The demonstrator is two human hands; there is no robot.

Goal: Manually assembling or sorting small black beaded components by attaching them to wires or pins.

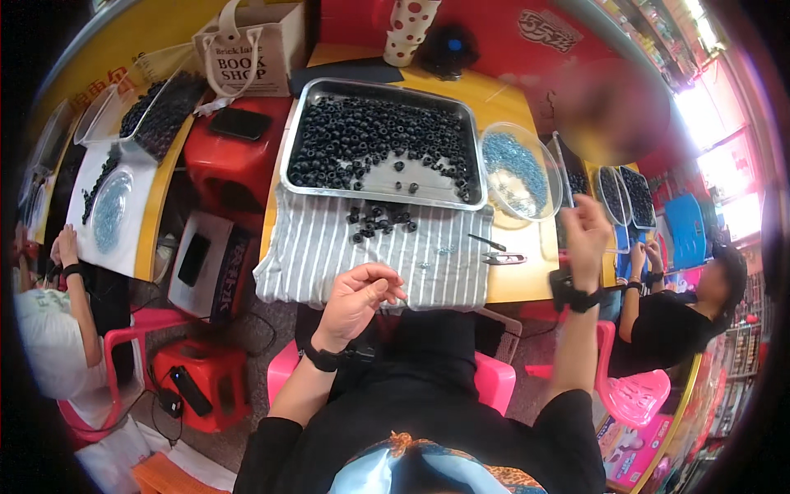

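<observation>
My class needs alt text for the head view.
A bare left hand is over the near edge of a grey-and-white striped cloth; the right hand is raised near a round, clear plastic dish of tiny blue beads. Ahead, a rectangular silver metal tray holds round black beads.

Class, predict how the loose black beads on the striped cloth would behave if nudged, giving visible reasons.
The loose black beads would probably roll, being rounded. The soft-looking striped cloth might slow them. Each seems light, given its small size.
</observation>
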